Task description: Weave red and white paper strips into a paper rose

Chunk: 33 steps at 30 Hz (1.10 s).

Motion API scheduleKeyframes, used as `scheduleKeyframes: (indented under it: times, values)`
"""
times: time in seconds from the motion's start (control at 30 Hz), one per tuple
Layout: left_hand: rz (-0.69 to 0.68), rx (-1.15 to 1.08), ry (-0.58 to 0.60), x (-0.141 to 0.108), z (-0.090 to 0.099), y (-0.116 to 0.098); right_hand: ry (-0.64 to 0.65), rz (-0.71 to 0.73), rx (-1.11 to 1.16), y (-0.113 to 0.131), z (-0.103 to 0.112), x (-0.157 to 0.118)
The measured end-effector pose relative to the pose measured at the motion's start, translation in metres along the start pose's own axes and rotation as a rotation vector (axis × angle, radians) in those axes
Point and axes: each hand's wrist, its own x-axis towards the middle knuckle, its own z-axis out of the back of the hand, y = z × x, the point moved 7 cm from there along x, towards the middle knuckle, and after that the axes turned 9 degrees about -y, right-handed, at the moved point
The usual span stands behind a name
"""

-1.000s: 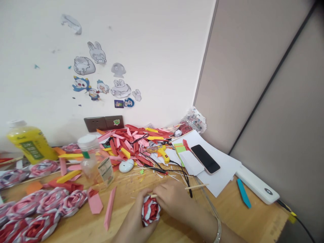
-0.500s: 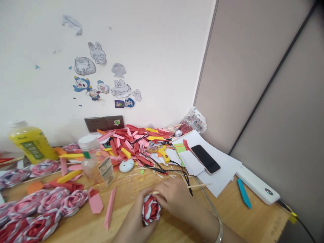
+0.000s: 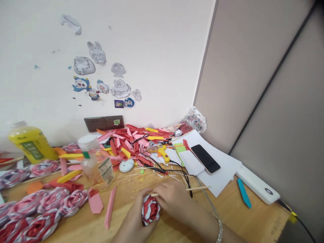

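Note:
A red-and-white folded paper rose [image 3: 151, 211] sits in my left hand [image 3: 138, 211], whose thumb and fingers wrap round it near the table's front. My right hand [image 3: 174, 199] is closed on a thin wooden stick [image 3: 198, 188]. One end of the stick sticks out to the right past my knuckles, and the other end shows at the top edge of the rose. Whether that tip touches the paper I cannot tell. To the left lie a folded pink paper strip [image 3: 110, 208] and a pink paper piece [image 3: 95, 201].
Finished pink and red paper roses [image 3: 42, 224] line the left side. Behind stand a clear jar [image 3: 91, 165] and a yellow bottle [image 3: 31, 143]. A heap of folded strips [image 3: 126, 141], a yellow glue gun [image 3: 162, 153] with cable, a phone [image 3: 205, 158] and a white power bank [image 3: 258, 185] lie farther back.
The stick's outer end has dipped slightly and shifted a little left as my right hand turned. My left hand still holds the rose in nearly the same place.

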Motion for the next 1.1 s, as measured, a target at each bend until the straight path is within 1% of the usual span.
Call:
scheduleKeyframes:
  times: [0.2, 0.33, 0.47, 0.63, 0.87, 0.93, 1.1]
  values:
    - [0.011, 0.015, -0.046, 0.001, 0.005, -0.002, 0.047, -0.093, 0.097, 0.000, 0.008, 0.005]
    - [0.011, 0.013, -0.053, 0.003, 0.006, 0.000, 0.073, -0.119, 0.157, 0.003, 0.011, 0.006]
    - [-0.004, 0.017, -0.056, 0.004, 0.006, -0.001, 0.066, -0.146, 0.194, 0.004, 0.012, 0.005]
    - [-0.051, 0.060, -0.041, 0.007, 0.006, -0.006, 0.038, -0.191, 0.171, 0.002, 0.010, 0.003]
    - [-0.098, 0.104, -0.101, 0.007, 0.011, -0.008, 0.103, -0.142, 0.260, 0.004, 0.001, -0.001]
    - [-0.097, 0.099, -0.117, 0.007, 0.013, -0.010, 0.092, -0.152, 0.259, 0.004, 0.003, 0.000]
    - [-0.086, 0.108, -0.081, 0.011, 0.015, -0.016, 0.018, -0.224, 0.259, 0.001, 0.013, 0.002]
